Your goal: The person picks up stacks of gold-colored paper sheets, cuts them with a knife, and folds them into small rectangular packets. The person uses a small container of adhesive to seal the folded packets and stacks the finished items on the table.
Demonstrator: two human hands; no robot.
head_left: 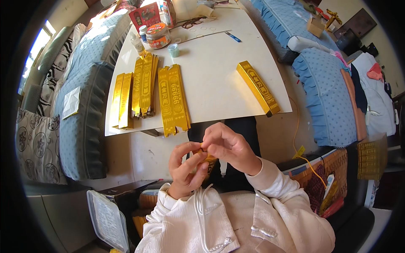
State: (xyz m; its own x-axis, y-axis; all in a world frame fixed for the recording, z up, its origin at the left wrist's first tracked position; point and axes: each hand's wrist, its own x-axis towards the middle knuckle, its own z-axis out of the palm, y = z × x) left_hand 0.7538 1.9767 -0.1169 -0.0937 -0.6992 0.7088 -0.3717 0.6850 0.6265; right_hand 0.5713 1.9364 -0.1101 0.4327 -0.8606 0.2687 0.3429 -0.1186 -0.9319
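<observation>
In front of my chest, my left hand [190,166] grips the end of a gold cardboard box [209,167], which my fingers mostly hide. My right hand [231,147] pinches the same end from the other side, fingertips touching those of the left. Just beyond, flat gold cartons [173,96] lie in a stack over the table's front edge. Left of them rests another pile of folded gold cartons [145,85], then formed gold boxes [121,101] side by side. One more long gold box [258,87] lies alone on the right of the white table [212,76].
A small jar [173,50], a plastic tub [158,36] and bottles stand at the table's back left. A blue-handled cutter [233,37] lies at the back. Blue-covered sofas [82,117] flank the table. An orange cord [297,126] hangs at right, near a woven basket [335,164].
</observation>
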